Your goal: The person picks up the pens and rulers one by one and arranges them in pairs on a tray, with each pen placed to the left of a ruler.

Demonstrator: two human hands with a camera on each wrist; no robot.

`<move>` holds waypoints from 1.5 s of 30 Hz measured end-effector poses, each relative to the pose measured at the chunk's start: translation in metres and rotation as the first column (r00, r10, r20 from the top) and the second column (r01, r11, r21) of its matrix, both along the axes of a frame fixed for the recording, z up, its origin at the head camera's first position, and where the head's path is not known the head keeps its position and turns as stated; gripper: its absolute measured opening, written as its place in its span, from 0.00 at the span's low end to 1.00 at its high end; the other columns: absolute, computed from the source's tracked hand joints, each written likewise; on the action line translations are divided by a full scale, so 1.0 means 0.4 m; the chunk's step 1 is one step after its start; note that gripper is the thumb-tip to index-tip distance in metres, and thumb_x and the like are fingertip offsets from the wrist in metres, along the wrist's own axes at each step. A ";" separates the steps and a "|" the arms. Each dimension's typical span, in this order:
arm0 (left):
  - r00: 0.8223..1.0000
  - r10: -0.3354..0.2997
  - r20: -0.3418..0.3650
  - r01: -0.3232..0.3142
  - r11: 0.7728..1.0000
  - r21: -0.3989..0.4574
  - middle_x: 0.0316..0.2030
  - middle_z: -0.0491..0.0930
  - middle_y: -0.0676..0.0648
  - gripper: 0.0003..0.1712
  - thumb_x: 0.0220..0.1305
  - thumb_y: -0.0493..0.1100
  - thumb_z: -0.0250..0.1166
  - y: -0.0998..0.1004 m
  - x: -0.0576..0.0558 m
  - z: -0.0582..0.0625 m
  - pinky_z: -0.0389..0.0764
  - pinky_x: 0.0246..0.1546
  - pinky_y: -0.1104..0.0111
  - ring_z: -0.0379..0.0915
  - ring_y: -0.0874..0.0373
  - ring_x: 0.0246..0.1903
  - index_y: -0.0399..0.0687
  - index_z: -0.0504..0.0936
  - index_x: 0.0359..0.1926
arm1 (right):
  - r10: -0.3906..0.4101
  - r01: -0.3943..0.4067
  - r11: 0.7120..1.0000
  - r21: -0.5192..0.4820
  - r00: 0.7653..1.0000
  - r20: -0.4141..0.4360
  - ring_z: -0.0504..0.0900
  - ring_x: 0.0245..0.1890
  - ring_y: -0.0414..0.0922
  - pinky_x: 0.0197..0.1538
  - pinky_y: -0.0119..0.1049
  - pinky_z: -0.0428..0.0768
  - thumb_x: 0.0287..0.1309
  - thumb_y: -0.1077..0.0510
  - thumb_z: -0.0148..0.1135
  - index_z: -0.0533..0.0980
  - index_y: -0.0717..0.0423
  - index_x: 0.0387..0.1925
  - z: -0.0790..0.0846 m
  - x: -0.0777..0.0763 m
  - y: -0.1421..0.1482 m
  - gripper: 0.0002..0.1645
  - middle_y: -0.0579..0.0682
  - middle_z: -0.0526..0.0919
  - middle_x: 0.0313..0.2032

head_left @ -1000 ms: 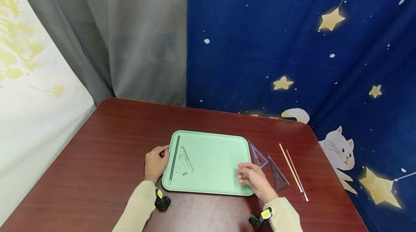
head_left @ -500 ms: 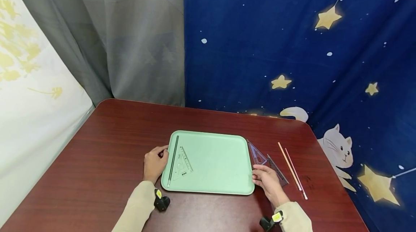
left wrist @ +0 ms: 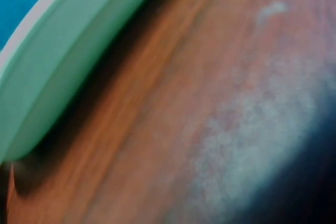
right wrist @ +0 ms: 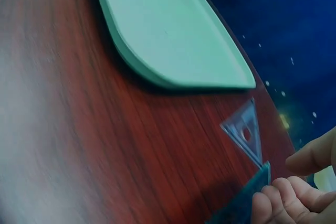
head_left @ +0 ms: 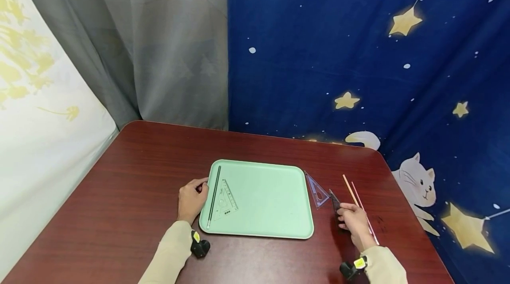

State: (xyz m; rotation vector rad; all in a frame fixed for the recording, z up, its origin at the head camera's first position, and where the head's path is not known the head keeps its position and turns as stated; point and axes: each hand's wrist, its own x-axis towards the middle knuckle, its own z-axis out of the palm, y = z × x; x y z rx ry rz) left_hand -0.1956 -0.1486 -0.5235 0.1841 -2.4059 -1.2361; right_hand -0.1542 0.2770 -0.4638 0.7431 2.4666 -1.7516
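Note:
My left hand (head_left: 191, 200) holds the left rim of a mint-green tray (head_left: 263, 200), thumb and forefinger at its edge; the other fingers are hard to see. On the tray lie a thin dark pencil (head_left: 214, 196) and a clear set square (head_left: 226, 198). To the right of the tray, my right hand (head_left: 352, 222) pinches a dark set square (head_left: 335, 203), which is tilted up from the table. In the right wrist view the dark set square (right wrist: 244, 200) is partly covered by the fingers. A bluish clear set square (head_left: 317, 191) lies between the tray and that hand.
Two thin pencils, one light orange (head_left: 350, 190) and one pink (head_left: 357, 195), lie to the right, partly behind the right hand. The brown table (head_left: 159, 155) ends at grey (head_left: 179, 54) and blue curtains (head_left: 299, 76). The left wrist view is blurred.
My right hand has moved right, from over the tray's right side to the dark set square, and has taken hold of it and tilted it up. The left hand stays at the rim.

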 end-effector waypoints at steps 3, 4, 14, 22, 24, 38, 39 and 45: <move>1.000 0.005 0.014 -0.005 1.000 0.000 0.32 0.84 0.47 0.14 0.60 0.38 0.57 0.000 0.000 0.000 0.70 0.27 0.68 0.72 0.58 0.24 0.47 0.88 0.42 | -0.011 0.011 1.000 0.017 1.000 0.009 0.74 0.22 0.35 0.24 0.28 0.77 0.52 0.67 0.51 0.66 0.78 0.55 0.007 -0.002 0.024 0.27 0.45 0.75 0.21; 1.000 0.007 0.018 -0.006 1.000 -0.002 0.31 0.84 0.47 0.14 0.60 0.38 0.57 0.000 0.000 0.000 0.70 0.27 0.68 0.72 0.57 0.24 0.47 0.88 0.42 | -0.015 0.015 1.000 0.017 1.000 0.010 0.74 0.22 0.35 0.24 0.28 0.77 0.52 0.67 0.51 0.66 0.78 0.55 0.009 -0.002 0.031 0.27 0.44 0.75 0.21; 1.000 0.004 0.017 -0.004 1.000 0.007 0.32 0.85 0.46 0.14 0.61 0.38 0.57 -0.002 0.000 0.000 0.70 0.27 0.68 0.72 0.58 0.23 0.46 0.88 0.42 | -0.021 0.021 1.000 0.023 1.000 0.013 0.74 0.24 0.34 0.27 0.27 0.78 0.54 0.67 0.51 0.64 0.79 0.57 0.008 -0.001 0.078 0.29 0.42 0.75 0.23; 1.000 -0.006 0.030 0.005 1.000 0.009 0.31 0.84 0.47 0.14 0.60 0.39 0.58 0.000 0.003 0.001 0.68 0.26 0.69 0.70 0.59 0.21 0.48 0.88 0.43 | -0.025 0.022 0.997 0.069 0.999 0.032 0.73 0.24 0.35 0.28 0.29 0.78 0.56 0.65 0.52 0.65 0.78 0.55 0.005 0.002 0.112 0.27 0.43 0.74 0.23; 1.000 -0.005 0.030 0.005 1.000 0.009 0.31 0.84 0.47 0.14 0.61 0.38 0.58 0.000 0.003 0.001 0.68 0.25 0.69 0.70 0.59 0.21 0.48 0.88 0.43 | -0.026 0.023 0.997 0.079 0.999 0.042 0.74 0.25 0.35 0.28 0.29 0.77 0.56 0.64 0.52 0.66 0.77 0.56 0.007 0.002 0.120 0.27 0.43 0.74 0.24; 1.000 0.006 0.019 -0.006 1.000 -0.007 0.33 0.85 0.46 0.14 0.60 0.39 0.58 -0.003 0.000 -0.010 0.70 0.27 0.68 0.72 0.58 0.24 0.47 0.88 0.43 | 0.004 -0.026 0.976 0.217 0.995 0.103 0.74 0.27 0.41 0.30 0.35 0.74 0.56 0.64 0.52 0.67 0.76 0.55 0.002 0.010 0.158 0.26 0.51 0.80 0.28; 1.000 0.005 0.017 -0.005 1.000 -0.004 0.33 0.85 0.46 0.14 0.60 0.39 0.58 -0.003 0.000 -0.009 0.70 0.27 0.68 0.72 0.58 0.24 0.47 0.88 0.42 | 0.004 -0.028 0.971 0.236 0.995 0.102 0.74 0.28 0.41 0.30 0.35 0.74 0.56 0.63 0.52 0.68 0.76 0.55 0.000 0.010 0.159 0.26 0.54 0.80 0.30; 1.000 0.001 0.011 -0.001 1.000 -0.003 0.33 0.85 0.46 0.14 0.60 0.38 0.59 -0.004 -0.001 -0.009 0.70 0.27 0.69 0.73 0.58 0.24 0.47 0.88 0.42 | -0.005 -0.031 0.921 0.388 0.996 0.092 0.77 0.33 0.50 0.30 0.33 0.70 0.53 0.63 0.56 0.73 0.73 0.50 -0.006 0.012 0.157 0.23 0.67 0.81 0.41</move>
